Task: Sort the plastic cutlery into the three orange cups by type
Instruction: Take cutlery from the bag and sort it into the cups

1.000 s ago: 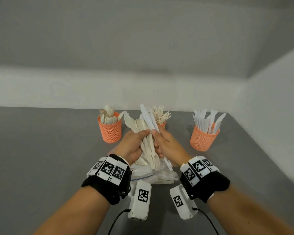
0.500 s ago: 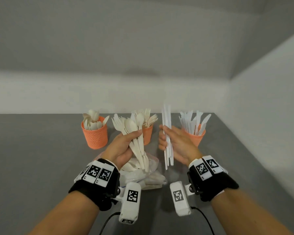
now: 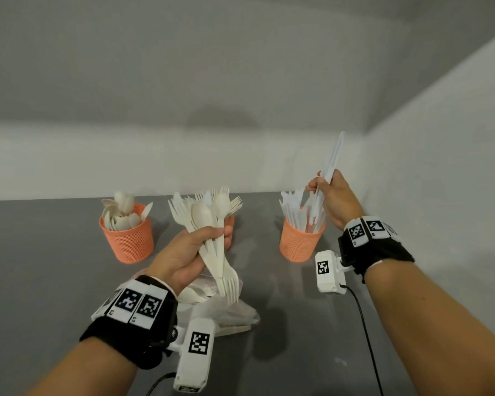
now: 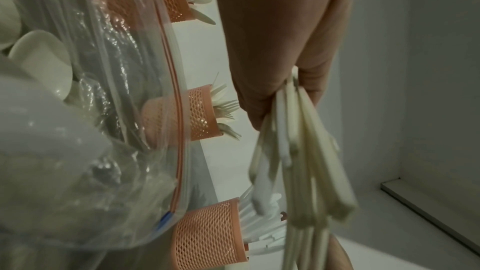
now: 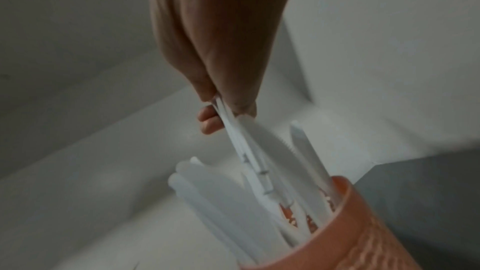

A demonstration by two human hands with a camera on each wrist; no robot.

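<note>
Fingers of your right hand pinch a few white knives, their lower ends inside the right orange cup among other knives. Your left hand grips a mixed bundle of cream spoons and forks above the clear bag on the grey table. Beyond stand the spoon cup and fork cup.

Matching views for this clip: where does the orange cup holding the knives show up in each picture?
Head: knife cup right of centre, below the right hand.
Left wrist: bottom centre, lying sideways in the picture.
Right wrist: bottom right corner.
Shared landmark: the white knives sticking out of it.
</note>
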